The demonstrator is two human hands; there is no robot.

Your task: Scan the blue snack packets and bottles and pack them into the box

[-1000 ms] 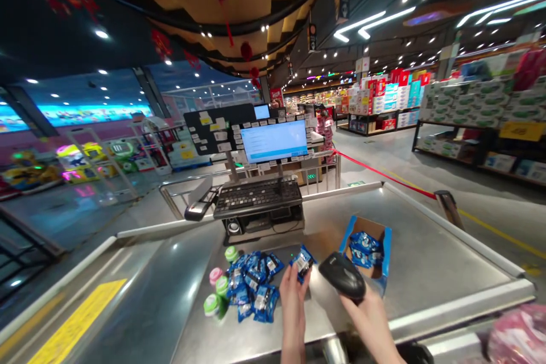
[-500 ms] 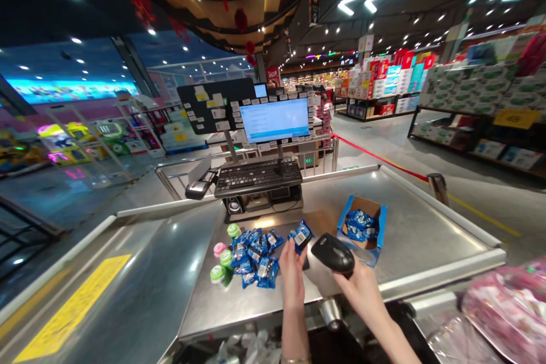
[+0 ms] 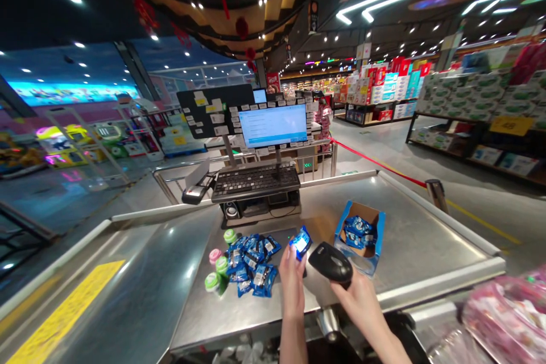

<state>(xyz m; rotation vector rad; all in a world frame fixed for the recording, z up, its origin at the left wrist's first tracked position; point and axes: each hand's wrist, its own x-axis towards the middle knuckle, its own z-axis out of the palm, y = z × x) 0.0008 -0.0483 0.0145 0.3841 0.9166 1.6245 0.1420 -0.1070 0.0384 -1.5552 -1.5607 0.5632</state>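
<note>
My left hand [image 3: 292, 276] pinches a small blue snack packet [image 3: 301, 242], with a bright patch of light on its label. Close to its right, my right hand [image 3: 356, 293] grips a black handheld barcode scanner [image 3: 330, 262], its head pointed at the packet. Left of my hands lies a heap of similar blue packets [image 3: 252, 261] on the metal counter [image 3: 239, 321]. Beside the heap stand several small round containers, among them a green one [image 3: 212, 282] and a pink one [image 3: 214, 256]. An open blue box [image 3: 381, 233] on the right has more blue packets inside.
A monitor [image 3: 275, 125] and a keyboard [image 3: 256, 180] stand behind the heap, with a card terminal [image 3: 194, 194] to their left. A metal cup-shaped holder [image 3: 328, 324] sits at the counter's near edge. A pink wrapped bundle [image 3: 507, 318] lies at lower right.
The packet in my left hand has tilted more upright, and a bright light now falls on its label. The scanner stays close beside it; the view has shifted slightly.
</note>
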